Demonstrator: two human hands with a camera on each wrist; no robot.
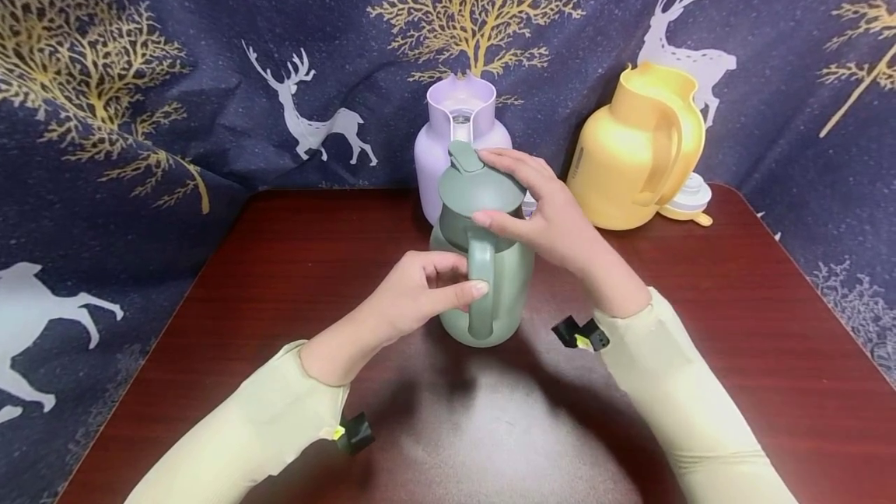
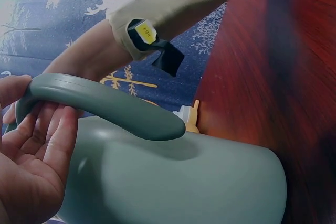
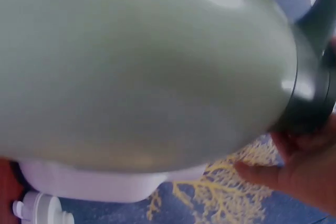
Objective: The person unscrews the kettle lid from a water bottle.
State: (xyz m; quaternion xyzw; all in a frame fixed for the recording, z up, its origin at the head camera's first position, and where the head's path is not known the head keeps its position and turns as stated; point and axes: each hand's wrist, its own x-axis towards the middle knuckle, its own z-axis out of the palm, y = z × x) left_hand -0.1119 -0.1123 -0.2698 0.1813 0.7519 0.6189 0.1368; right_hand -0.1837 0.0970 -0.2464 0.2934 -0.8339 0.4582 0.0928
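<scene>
A pale green thermos jug point(image 1: 514, 278) stands upright near the middle of the table, its handle point(image 1: 481, 317) turned toward me. On its mouth sits a darker green lid point(image 1: 483, 191) with a raised tab. My left hand point(image 1: 413, 294) pinches the handle, thumb on the near side and fingers behind it; the left wrist view shows the fingers inside the handle point(image 2: 100, 95). My right hand point(image 1: 549, 212) holds the lid from the right, thumb at the front edge and fingers along the top and far side. In the right wrist view the jug's body hides most of the lid.
Behind the green jug stands a purple jug point(image 1: 430, 158) without a lid, partly covered. To the right is a yellow jug point(image 1: 605, 169), also lidless, with a white and yellow stopper point(image 1: 689, 197) beside it. A patterned cloth point(image 1: 315, 162) hangs behind the red-brown table point(image 1: 294, 255).
</scene>
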